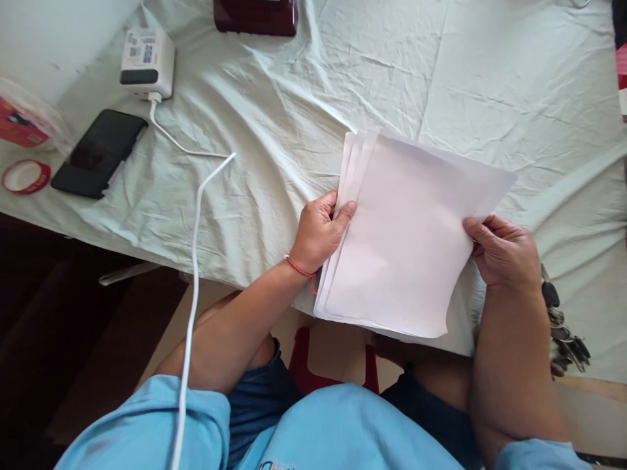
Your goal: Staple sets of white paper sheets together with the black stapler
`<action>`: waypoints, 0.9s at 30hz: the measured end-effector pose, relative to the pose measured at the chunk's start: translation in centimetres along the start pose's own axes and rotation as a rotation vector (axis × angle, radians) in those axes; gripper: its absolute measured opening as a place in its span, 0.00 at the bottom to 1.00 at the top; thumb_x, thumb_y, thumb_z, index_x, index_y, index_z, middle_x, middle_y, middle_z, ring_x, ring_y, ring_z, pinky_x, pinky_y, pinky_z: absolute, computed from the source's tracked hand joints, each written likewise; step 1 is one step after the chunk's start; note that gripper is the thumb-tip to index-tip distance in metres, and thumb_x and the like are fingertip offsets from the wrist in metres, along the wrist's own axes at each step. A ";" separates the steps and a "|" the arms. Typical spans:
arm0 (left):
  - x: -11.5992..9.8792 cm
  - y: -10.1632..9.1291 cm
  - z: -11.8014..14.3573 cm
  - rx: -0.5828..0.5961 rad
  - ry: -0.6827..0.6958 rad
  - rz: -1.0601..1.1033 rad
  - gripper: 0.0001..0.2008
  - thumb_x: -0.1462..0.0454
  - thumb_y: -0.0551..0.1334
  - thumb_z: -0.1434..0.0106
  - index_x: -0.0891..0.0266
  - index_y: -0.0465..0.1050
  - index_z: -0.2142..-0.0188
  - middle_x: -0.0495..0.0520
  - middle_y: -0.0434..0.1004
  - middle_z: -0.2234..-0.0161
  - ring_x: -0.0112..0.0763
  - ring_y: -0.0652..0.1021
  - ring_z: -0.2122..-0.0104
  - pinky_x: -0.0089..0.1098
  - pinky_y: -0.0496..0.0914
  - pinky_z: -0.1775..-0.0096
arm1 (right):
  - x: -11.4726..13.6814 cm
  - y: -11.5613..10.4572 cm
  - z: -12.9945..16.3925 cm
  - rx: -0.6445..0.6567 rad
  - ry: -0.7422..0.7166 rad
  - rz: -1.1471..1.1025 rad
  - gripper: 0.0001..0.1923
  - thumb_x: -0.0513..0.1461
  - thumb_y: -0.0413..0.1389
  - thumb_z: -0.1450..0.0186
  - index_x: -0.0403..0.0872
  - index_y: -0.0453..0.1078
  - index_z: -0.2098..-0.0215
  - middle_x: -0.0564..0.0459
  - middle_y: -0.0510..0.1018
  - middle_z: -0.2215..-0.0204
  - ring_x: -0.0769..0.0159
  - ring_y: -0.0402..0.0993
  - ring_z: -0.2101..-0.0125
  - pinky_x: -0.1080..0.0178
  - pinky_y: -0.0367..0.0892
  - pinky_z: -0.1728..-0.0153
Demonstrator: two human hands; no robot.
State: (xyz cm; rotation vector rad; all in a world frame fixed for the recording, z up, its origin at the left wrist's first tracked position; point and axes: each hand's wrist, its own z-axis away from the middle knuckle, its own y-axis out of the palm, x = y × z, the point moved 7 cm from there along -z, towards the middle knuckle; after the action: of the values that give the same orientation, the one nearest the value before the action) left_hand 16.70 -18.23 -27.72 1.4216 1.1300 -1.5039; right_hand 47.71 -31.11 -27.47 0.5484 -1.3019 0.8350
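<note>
Several sheets of white paper (401, 235) are held up between my two hands, over the near edge of the cloth-covered table. My left hand (321, 228) pinches their left side, thumb on top and fingers underneath; the sheets fan out slightly there. At the right edge, my right hand (504, 248) grips the paper between thumb and fingers. The sheets bend a little near their lower right corner. No writing shows on the upper sheet. The fingers beneath the paper are partly hidden.
A white power bank (149, 62) with a white cable (196, 228) stands at the back left. Near it lie a black phone (98, 153) and a red wristband (26, 177). A bunch of keys (563, 333) rests beside my right forearm. A dark red box (255, 16) sits at the back.
</note>
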 end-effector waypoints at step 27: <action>-0.4 0.6 0.3 0.081 -0.036 -0.029 0.14 0.54 0.73 0.37 0.62 0.82 0.60 0.56 0.88 0.62 0.40 0.84 0.61 0.36 0.77 0.59 | 0.2 0.5 0.3 -0.041 -0.002 -0.068 0.23 0.46 0.80 0.53 0.44 0.73 0.76 0.58 0.69 0.79 0.76 0.61 0.78 0.69 0.60 0.77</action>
State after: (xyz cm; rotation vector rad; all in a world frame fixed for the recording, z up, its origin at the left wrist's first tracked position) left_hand 17.18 -18.69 -27.34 1.4315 1.0830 -1.6058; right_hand 47.20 -30.99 -27.22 0.5587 -1.2926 0.7502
